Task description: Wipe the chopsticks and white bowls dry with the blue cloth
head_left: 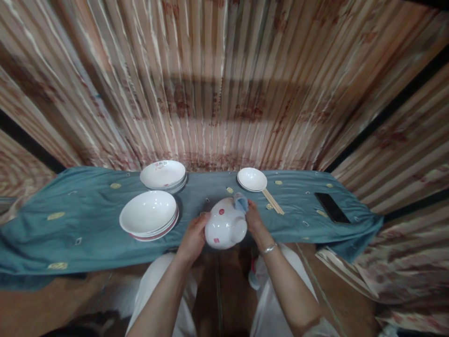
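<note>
A white bowl (220, 227) with small red marks is tilted in front of me, its foot ring turned to the right. My left hand (195, 236) grips its left edge, the fingers partly hidden behind it. A light blue cloth (241, 202) is pressed against the bowl's upper right side by my right hand (253, 217), which wears a bracelet at the wrist. Left of the bowl stands a stack of white bowls (149, 213), with a stack of white plates (163, 174) behind it.
Small white dishes (251, 179) are stacked at the back right of the table, beside wooden chopsticks (273, 202). A black phone (331, 208) lies farther right on the teal tablecloth (94, 224). Patterned curtains (217, 93) hang behind and at both sides.
</note>
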